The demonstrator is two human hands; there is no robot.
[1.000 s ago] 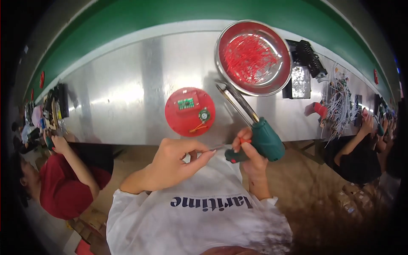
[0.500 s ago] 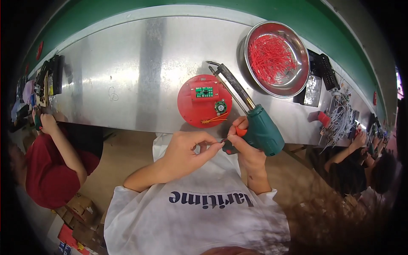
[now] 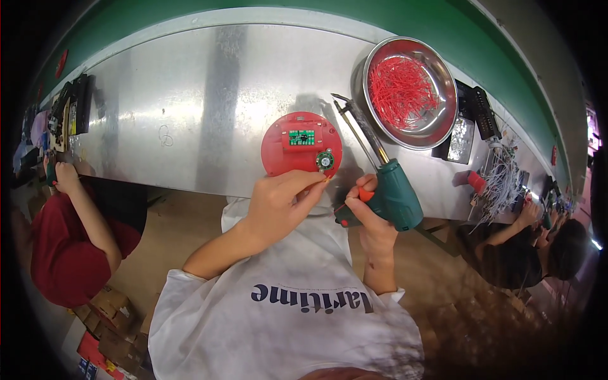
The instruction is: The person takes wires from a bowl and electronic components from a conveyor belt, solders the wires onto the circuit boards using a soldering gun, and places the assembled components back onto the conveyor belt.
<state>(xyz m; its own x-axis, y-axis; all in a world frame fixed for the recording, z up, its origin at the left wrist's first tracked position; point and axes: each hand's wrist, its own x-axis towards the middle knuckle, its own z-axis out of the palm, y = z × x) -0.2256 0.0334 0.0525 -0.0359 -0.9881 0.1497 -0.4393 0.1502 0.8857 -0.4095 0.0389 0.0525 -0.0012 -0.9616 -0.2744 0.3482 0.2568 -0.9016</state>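
Note:
A round red plastic housing (image 3: 273,149) lies on the metal bench, bearing a small green circuit board (image 3: 301,137) and a round green part (image 3: 325,159). At its lower edge my left hand (image 3: 282,202) is pinched shut, and a bit of orange wire (image 3: 328,178) shows at the fingertips. My right hand (image 3: 370,218) grips a dark green soldering gun (image 3: 400,193) with an orange-red trigger. The gun's long metal tip points away toward the basin, above the bench. A thin red wire end (image 3: 341,207) shows beside the fingers of my right hand.
A steel basin (image 3: 448,120) of cut red wires stands at the back right. Beyond it are black tools, a red spool (image 3: 476,182) and a bundle of white wires (image 3: 501,183). Co-workers sit at the left, in a red shirt (image 3: 69,247), and at the right.
My left hand has left my right hand's fingertips and moved forward to the orange wires at the housing's lower edge. The soldering gun stays in my right hand, its tip shifted slightly right.

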